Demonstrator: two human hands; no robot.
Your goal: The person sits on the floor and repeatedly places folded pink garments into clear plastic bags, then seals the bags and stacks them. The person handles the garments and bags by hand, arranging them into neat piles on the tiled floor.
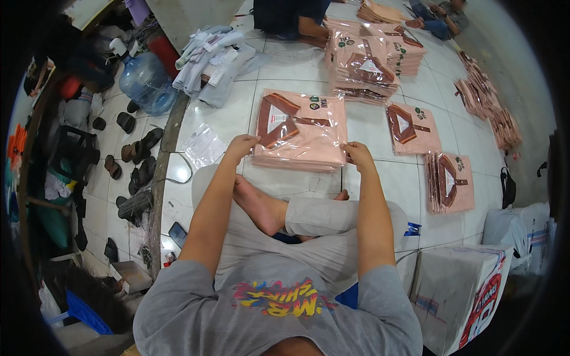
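Note:
In front of my crossed legs, a stack of folded peach polo shirts in clear plastic bags (311, 138) lies on the white tiled floor, brown collars to the left. My left hand (242, 146) pinches the stack's lower left edge between thumb and fingers. At the right edge, my right hand (357, 154) grips the plastic in the same way. How many bags each hand holds cannot be told. Further right lie a bagged peach shirt (425, 129) and a small fanned pile of bagged shirts (461, 182). A taller pile of bagged shirts (363, 62) stands beyond my stack.
A bundle of grey and white garments (213, 62) lies at the upper left, near a blue water jug (149, 82). A person's arm (311, 29) is beside the tall pile. A phone (178, 233) lies by my left leg; a large carton (454, 289) stands at right.

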